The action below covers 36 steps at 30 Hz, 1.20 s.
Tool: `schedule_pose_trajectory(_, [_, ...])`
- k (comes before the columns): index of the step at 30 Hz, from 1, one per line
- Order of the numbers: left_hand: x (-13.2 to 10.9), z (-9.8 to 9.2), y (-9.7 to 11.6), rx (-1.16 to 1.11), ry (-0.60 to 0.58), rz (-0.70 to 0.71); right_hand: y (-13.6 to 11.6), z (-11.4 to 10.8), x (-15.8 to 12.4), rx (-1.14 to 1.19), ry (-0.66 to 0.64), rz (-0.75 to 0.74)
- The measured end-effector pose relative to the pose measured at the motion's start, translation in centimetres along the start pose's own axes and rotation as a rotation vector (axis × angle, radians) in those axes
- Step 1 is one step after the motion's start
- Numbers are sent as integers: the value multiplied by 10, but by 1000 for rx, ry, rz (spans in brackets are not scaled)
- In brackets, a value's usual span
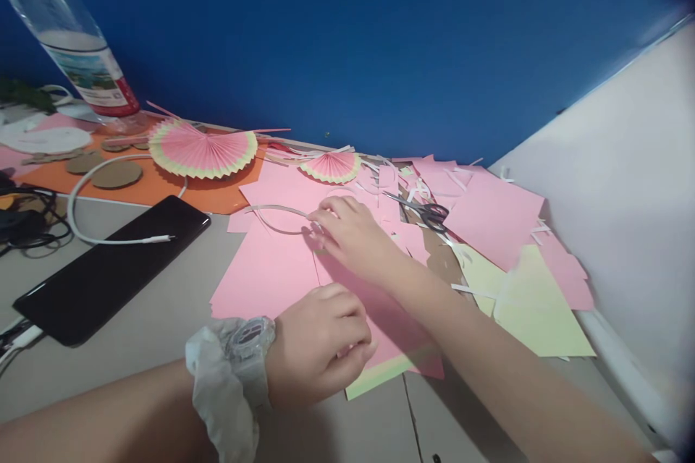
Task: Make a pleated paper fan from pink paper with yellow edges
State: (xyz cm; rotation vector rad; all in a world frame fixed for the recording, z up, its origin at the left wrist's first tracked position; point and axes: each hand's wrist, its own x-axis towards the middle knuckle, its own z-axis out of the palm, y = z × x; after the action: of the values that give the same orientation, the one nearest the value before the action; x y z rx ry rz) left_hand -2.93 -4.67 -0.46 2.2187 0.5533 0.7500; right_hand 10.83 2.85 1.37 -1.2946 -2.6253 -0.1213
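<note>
My right hand (355, 237) reaches across the pink paper sheets (260, 275), its fingertips pinched on a thin curled strip (282, 231). That strip loops out to the left, just above the paper. Nearer to me, my left hand (323, 343) is closed, with fingers curled and thumb against them; whatever it may hold is hidden. It is over the lower part of the pink paper, beside a pale green paper edge (380, 374). A watch (253, 336) and a light fabric band (217, 376) are on my left wrist.
A pleated pink paper fan (203, 148) and a smaller one (331, 168) lie at the back. Scissors (428, 215) rest among paper scraps. A black phone (114, 271), a white cable (73, 213), cardboard discs (116, 174) and a plastic bottle (87, 65) are left. Yellow paper (548, 311) lies right.
</note>
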Motion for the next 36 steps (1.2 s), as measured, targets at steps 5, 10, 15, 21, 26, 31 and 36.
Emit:
schedule_pose_trajectory(5, [0, -5, 0, -71, 57, -96, -8, 18, 23, -33, 44, -98])
schedule_pose_trajectory(10, [-1, -10, -3, -163, 148, -235, -6, -3, -9, -60, 180, -255])
schedule_pose_trajectory(15, [3, -14, -5, -279, 232, -324, 2, -20, -66, -170, 381, -274])
schedule_pose_trajectory(21, [7, -12, -9, -349, 317, -438, 7, -14, -87, -205, 529, -235])
schedule_pose_trajectory(26, [6, -11, -11, -422, 362, -480, 10, -16, -85, -215, 611, -256])
schedule_pose_trajectory(31, [6, -11, -10, -490, 401, -478, 20, -17, -92, -109, 614, -42])
schedule_pose_trajectory(36, [5, -12, -20, -641, 501, -479, 27, -25, -91, 422, 296, 274])
